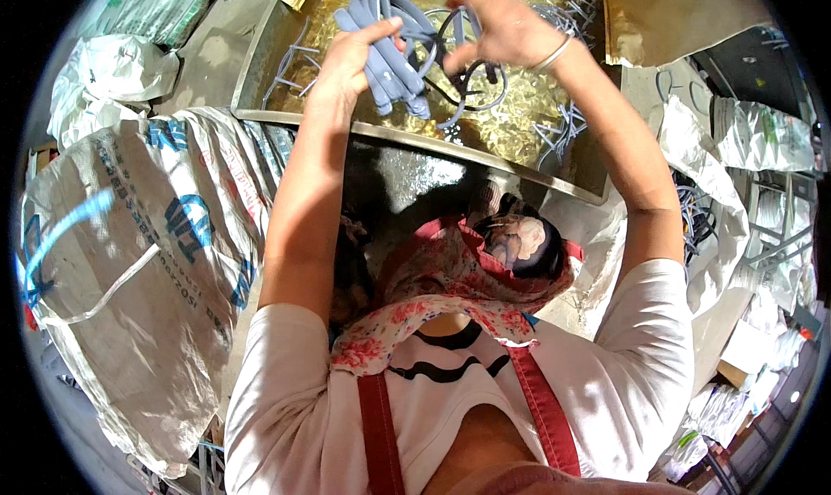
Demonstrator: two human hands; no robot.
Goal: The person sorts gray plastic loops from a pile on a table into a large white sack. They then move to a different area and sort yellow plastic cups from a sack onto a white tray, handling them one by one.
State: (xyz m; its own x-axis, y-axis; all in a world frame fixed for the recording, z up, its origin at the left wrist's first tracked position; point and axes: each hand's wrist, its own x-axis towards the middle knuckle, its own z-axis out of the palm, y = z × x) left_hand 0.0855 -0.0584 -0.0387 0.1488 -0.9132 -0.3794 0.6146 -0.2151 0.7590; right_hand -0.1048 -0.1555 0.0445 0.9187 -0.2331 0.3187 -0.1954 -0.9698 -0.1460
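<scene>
My left hand [353, 60] is wrapped round a bundle of grey-blue cables [394, 77], thumb across the top, their thick ends hanging side by side. From the bundle, thinner grey and black loops curl to the right. Over those loops is my right hand [506, 29], its fingers curved and apart, slightly blurred, with nothing plainly gripped between them. Both hands are above a shallow metal tray [268, 116] with a shiny, yellowish inside. Several thin grey strips [563, 133] lie along the tray's right side, and more lie at its left.
A large white woven sack [130, 278] stands to my left, with white plastic bags [121, 66] beyond it. At the far right a golden-brown sheet [684, 19] borders the tray. An open sack [705, 209] with dark cables inside sits by my right elbow.
</scene>
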